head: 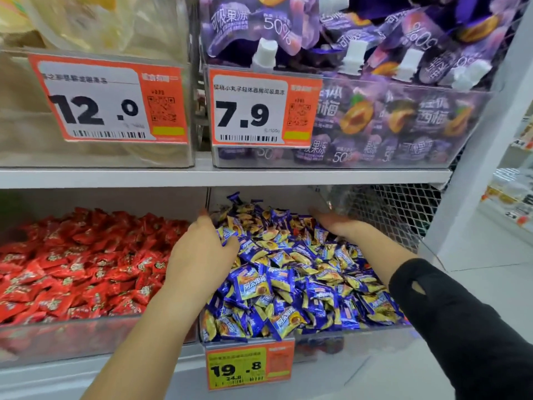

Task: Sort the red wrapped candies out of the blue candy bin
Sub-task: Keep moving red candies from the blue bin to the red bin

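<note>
Lower centre: blue candy bin [375,339], heaped with blue-and-yellow wrappers; no red piece shows on top. Left hand [199,255] rests on the heap's left edge, fingers curled into it; whether it holds anything, cannot tell. Right hand [334,223], farther back, lies flat, fingers spread. Red wrapped candies [80,267] fill the lower-left bin. Sorting looks nearly done, buried strays possible.

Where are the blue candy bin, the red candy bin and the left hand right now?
blue candy bin [375,334]: head view, clear front wall right of the price tag.
red candy bin [72,339]: head view, clear front wall below the red candies.
left hand [202,252]: head view, back of the hand.
</note>
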Demonstrator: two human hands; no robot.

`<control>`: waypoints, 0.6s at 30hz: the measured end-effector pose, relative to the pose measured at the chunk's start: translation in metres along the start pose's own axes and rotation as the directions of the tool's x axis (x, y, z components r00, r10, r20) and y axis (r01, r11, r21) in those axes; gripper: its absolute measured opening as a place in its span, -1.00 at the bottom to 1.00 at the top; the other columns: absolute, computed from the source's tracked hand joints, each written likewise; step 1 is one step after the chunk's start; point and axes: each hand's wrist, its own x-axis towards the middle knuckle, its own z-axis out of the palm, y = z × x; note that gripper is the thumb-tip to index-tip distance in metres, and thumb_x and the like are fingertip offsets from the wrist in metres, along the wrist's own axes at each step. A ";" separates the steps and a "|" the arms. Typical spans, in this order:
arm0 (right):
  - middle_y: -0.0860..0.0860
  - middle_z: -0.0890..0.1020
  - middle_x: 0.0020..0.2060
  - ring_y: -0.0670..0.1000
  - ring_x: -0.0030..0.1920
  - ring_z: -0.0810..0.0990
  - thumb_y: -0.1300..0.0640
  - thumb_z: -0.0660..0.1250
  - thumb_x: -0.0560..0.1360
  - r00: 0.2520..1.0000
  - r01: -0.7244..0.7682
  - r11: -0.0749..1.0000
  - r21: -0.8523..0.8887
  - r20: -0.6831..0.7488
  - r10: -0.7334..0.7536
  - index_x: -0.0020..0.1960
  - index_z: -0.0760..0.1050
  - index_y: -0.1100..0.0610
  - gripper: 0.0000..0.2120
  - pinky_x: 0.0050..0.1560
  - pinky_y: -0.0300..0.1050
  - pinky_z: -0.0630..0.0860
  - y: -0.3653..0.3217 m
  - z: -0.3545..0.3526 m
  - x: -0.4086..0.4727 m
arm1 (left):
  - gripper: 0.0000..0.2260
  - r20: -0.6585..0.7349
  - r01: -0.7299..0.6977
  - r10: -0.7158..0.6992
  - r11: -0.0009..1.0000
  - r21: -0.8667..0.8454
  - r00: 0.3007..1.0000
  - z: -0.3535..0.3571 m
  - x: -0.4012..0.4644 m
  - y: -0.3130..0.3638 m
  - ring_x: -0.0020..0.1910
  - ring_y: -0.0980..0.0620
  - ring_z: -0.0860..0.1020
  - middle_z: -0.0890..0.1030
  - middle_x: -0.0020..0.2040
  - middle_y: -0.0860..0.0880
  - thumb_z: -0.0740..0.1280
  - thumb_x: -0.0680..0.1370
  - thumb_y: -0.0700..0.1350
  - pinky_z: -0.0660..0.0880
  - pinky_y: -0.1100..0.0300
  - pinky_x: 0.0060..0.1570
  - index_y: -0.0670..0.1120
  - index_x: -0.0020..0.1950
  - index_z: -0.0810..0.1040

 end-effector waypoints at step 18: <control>-0.09 0.47 0.31 -0.04 0.33 0.40 -0.02 0.06 0.65 0.902 0.418 0.873 0.250 0.004 -0.433 0.36 0.43 0.01 -0.64 0.34 -0.12 0.27 -0.051 0.024 -0.052 | -0.59 0.015 0.000 0.002 0.997 -0.082 1.000 -0.004 -0.005 0.000 -0.12 -0.08 0.46 0.51 0.12 -0.18 0.25 0.58 0.00 0.35 0.12 -0.21 -0.20 0.31 0.30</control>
